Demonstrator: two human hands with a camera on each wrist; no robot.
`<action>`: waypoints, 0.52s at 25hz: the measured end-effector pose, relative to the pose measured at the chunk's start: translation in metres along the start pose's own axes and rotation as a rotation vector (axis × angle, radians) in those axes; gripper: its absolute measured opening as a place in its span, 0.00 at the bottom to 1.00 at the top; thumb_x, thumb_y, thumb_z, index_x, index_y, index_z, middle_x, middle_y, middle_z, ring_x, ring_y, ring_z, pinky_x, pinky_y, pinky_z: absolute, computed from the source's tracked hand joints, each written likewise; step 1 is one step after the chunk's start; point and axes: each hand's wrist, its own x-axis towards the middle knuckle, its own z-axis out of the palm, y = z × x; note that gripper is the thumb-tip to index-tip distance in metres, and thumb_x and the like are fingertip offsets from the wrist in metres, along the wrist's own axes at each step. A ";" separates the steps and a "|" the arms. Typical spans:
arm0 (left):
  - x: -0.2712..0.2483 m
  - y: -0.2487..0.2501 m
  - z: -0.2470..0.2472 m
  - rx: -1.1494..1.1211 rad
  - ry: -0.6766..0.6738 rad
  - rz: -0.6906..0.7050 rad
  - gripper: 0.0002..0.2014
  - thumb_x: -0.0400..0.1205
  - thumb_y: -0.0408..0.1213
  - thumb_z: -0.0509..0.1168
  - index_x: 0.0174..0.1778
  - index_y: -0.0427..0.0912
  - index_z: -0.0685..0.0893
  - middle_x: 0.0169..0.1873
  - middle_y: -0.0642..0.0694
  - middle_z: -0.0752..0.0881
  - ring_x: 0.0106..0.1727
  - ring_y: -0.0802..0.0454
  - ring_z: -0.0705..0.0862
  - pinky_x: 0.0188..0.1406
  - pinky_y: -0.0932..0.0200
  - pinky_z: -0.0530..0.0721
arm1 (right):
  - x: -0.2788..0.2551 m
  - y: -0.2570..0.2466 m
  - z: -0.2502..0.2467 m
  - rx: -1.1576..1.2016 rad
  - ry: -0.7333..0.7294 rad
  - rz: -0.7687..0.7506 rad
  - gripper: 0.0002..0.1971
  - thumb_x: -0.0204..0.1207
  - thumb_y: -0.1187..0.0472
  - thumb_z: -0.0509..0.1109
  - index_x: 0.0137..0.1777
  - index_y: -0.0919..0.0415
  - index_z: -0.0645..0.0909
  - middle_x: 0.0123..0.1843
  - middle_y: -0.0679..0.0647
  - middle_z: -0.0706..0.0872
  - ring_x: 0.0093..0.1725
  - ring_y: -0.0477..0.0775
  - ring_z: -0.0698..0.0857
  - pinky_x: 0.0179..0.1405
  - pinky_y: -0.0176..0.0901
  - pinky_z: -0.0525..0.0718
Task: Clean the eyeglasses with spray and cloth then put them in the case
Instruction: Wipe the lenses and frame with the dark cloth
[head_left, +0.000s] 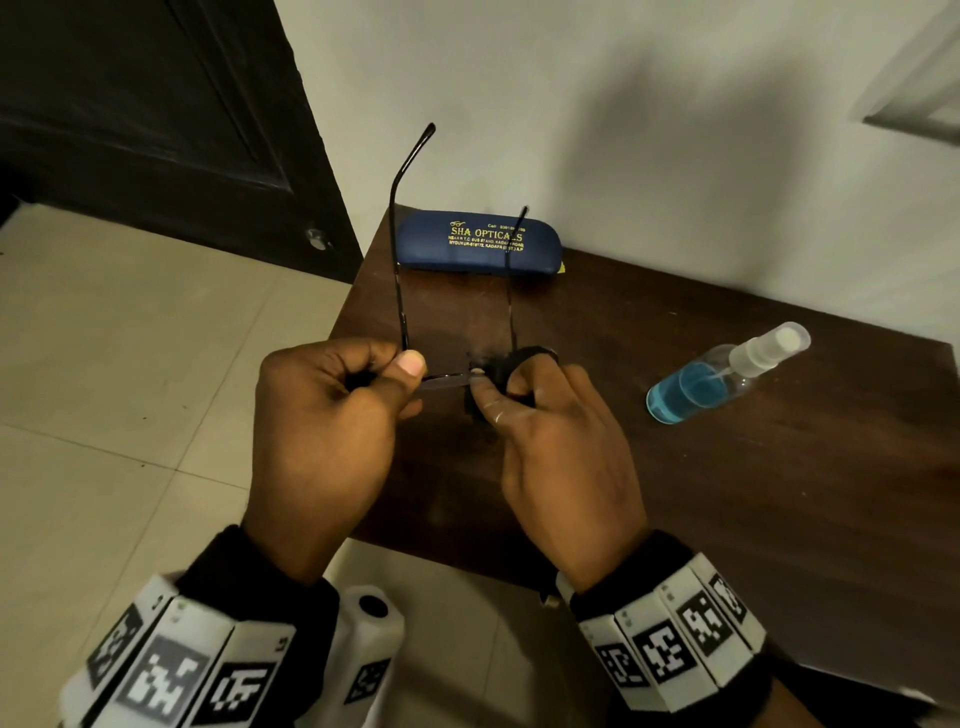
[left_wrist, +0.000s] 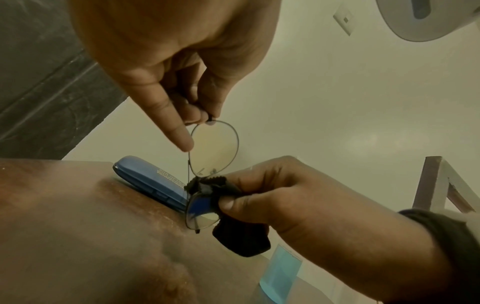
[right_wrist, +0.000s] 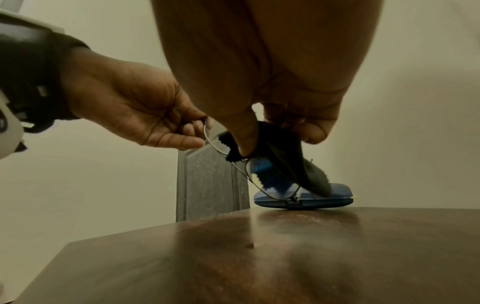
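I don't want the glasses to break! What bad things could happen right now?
The left hand pinches the eyeglasses only at one corner of the thin frame, so rubbing hard with the cloth in the right hand might bend it. They are held above the table, so a slip could drop them. The spray bottle lies on its side and might roll.

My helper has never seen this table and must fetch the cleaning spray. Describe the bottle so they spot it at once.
Start at the dark wooden table against the pale wall. On its right side, away from the closed blue case at the back, lies the spray bottle. It is the only clear thing there: tipped on its side, blue liquid inside, white pump under a clear cap.
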 end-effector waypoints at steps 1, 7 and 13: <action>0.000 0.000 0.000 -0.002 0.001 -0.009 0.10 0.78 0.31 0.70 0.32 0.48 0.88 0.28 0.50 0.89 0.34 0.51 0.90 0.37 0.61 0.89 | 0.000 -0.001 0.000 -0.003 0.003 0.018 0.22 0.72 0.62 0.59 0.63 0.54 0.84 0.50 0.55 0.82 0.44 0.55 0.79 0.34 0.41 0.77; 0.000 0.001 0.000 0.010 0.007 0.007 0.10 0.78 0.31 0.69 0.33 0.47 0.88 0.26 0.47 0.87 0.34 0.52 0.90 0.35 0.68 0.86 | 0.002 -0.002 -0.005 -0.010 0.049 0.070 0.22 0.73 0.62 0.59 0.65 0.56 0.83 0.48 0.55 0.81 0.42 0.53 0.76 0.32 0.40 0.74; 0.001 0.000 -0.002 0.016 0.022 0.012 0.08 0.78 0.31 0.69 0.34 0.45 0.89 0.30 0.43 0.88 0.34 0.51 0.90 0.37 0.64 0.87 | 0.003 0.000 -0.006 0.005 0.054 0.104 0.25 0.74 0.60 0.51 0.66 0.57 0.83 0.46 0.54 0.81 0.41 0.53 0.77 0.32 0.38 0.72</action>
